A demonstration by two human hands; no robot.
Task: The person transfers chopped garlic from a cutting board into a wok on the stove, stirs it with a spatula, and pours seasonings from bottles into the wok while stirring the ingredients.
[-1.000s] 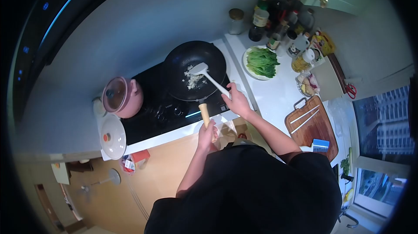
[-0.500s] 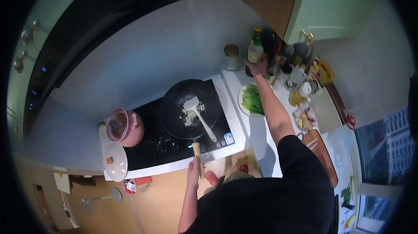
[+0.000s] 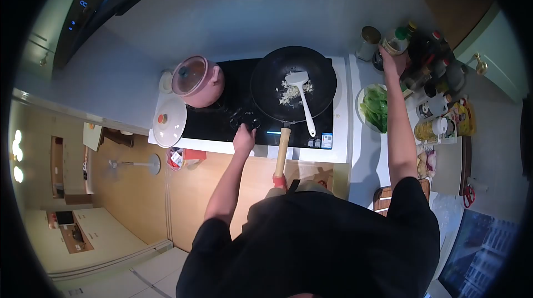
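My left hand (image 3: 244,139) is at the front edge of the black stove (image 3: 222,131), its fingers on or beside a control knob (image 3: 255,123). My right hand (image 3: 393,62) is wrapped round a bottle with a green cap (image 3: 395,43) at the back right of the counter. A black wok (image 3: 319,84) stands on the stove with its wooden handle (image 3: 283,151) pointing towards me. White chopped bits (image 3: 288,96) lie in the wok, and a white spatula (image 3: 305,101) rests in it, its handle over the rim.
To the left stand a pink pot (image 3: 201,88) and a white lid (image 3: 170,122). A plate of green leaves (image 3: 375,109), a glass jar (image 3: 367,44), several bottles and a cutting board (image 3: 383,198) are on the right. A fan (image 3: 152,163) stands on the floor.
My right hand has left the spatula in the wok and taken hold of the bottle. My left hand has let go of the wok handle and moved to the knobs. The view has shifted.
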